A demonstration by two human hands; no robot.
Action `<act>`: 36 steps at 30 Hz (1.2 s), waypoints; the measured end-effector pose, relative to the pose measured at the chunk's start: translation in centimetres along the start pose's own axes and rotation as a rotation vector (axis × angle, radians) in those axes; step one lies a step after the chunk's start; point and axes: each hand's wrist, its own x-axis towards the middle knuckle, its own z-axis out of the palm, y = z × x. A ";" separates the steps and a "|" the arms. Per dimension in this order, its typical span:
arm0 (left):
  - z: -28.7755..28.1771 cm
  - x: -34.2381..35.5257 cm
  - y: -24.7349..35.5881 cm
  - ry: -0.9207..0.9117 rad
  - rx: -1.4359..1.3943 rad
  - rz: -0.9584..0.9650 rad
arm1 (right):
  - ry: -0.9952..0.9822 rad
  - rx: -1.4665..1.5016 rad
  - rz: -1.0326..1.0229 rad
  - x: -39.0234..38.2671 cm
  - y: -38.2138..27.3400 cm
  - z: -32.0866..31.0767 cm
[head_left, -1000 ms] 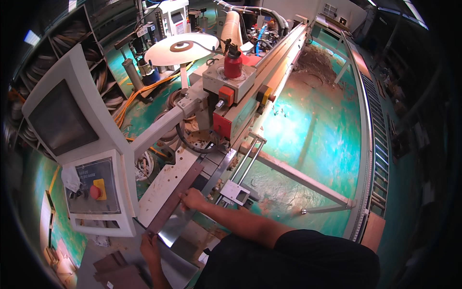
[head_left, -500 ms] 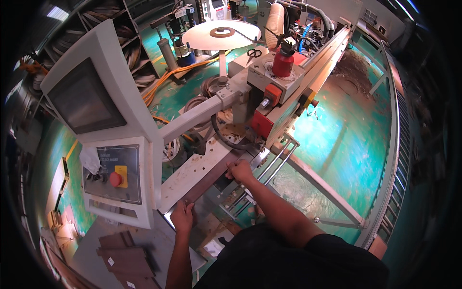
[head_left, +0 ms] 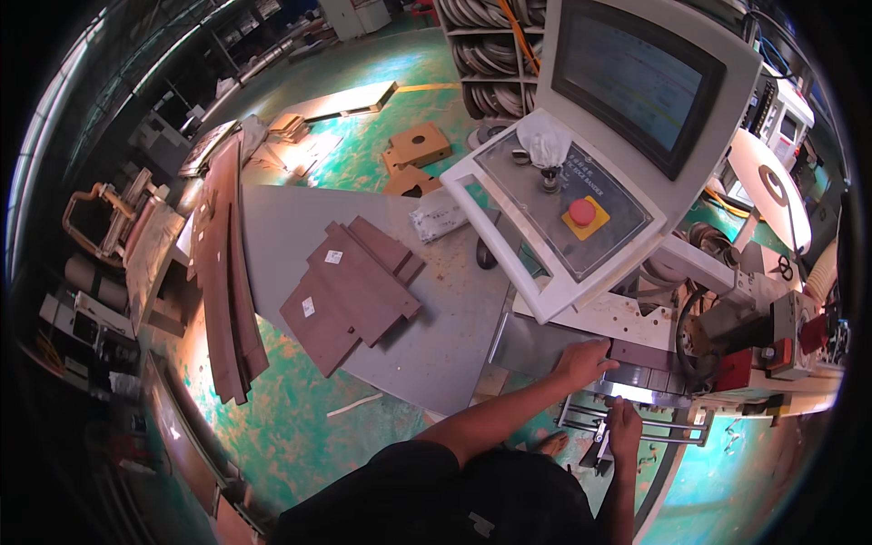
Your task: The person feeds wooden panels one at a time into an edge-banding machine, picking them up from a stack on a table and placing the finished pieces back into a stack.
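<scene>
My left hand has its fingers curled at the near end of a narrow brown board lying on the machine's metal bed. My right hand is closed just below the bed's bright front edge, beside a sliding rail assembly; what it grips is hidden. Over the bed stands a control console with a screen, a red button and a crumpled plastic bag. The board's far end runs toward the machine head.
A grey table bears brown panels and a white packet. Long brown strips lean along its left side, with cardboard pieces beyond. A coil rack stands behind the console; a round white reel is at the right.
The view has swung left. The brown board has moved further along the bed, with my left hand at its end. My right hand has dropped back to the bed's front edge.
</scene>
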 end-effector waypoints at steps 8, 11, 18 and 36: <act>-17.7 -13.5 -11.0 0.881 -1.249 -1.153 | -0.319 -0.209 0.015 -6.6 -3.7 -0.8; -23.3 -13.3 -16.0 1.108 -1.389 -1.121 | -0.389 -0.228 -0.182 -5.3 -1.8 0.7; -23.9 -15.1 -17.7 0.614 -1.839 -0.587 | -0.452 -0.234 -0.377 -4.4 -8.9 4.5; -20.6 -17.1 0.2 -0.235 0.024 -0.568 | -0.500 0.464 -0.098 -3.7 -8.5 7.3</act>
